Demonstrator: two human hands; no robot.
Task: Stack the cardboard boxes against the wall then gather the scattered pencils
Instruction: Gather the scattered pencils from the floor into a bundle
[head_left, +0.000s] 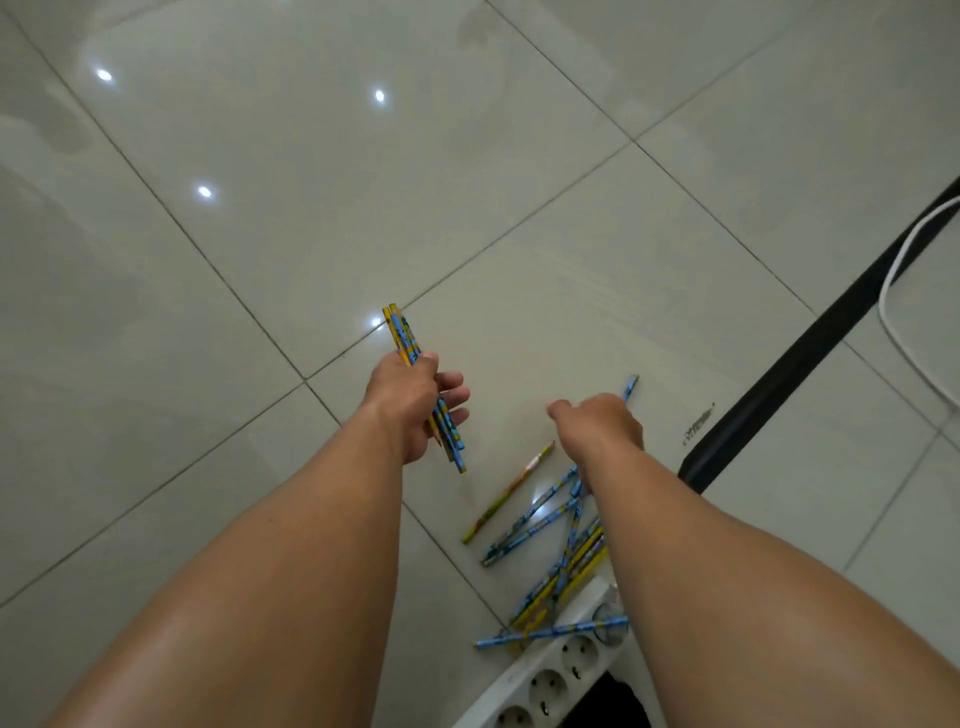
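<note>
Your left hand (410, 400) clasps a pencil bundle (402, 332). Your right hand (602, 421) reaches over a blue pencil (630, 388); its fingers are hidden, so its grip is unclear. Loose pencils (532, 514) lie beside your right forearm. Pinch one mid-shaft, then pass it left, ends aligned.

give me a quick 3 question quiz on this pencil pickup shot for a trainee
1. True or false: the left hand grips a bundle of pencils.
2. The lone blue pencil nearest the bottom edge lies across: A) a white power strip B) a cardboard box C) a cup.
3. Fill in: the loose pencils on the floor lie partly under the ____ forearm.

Key: 1 true; 2 A; 3 right.
</note>
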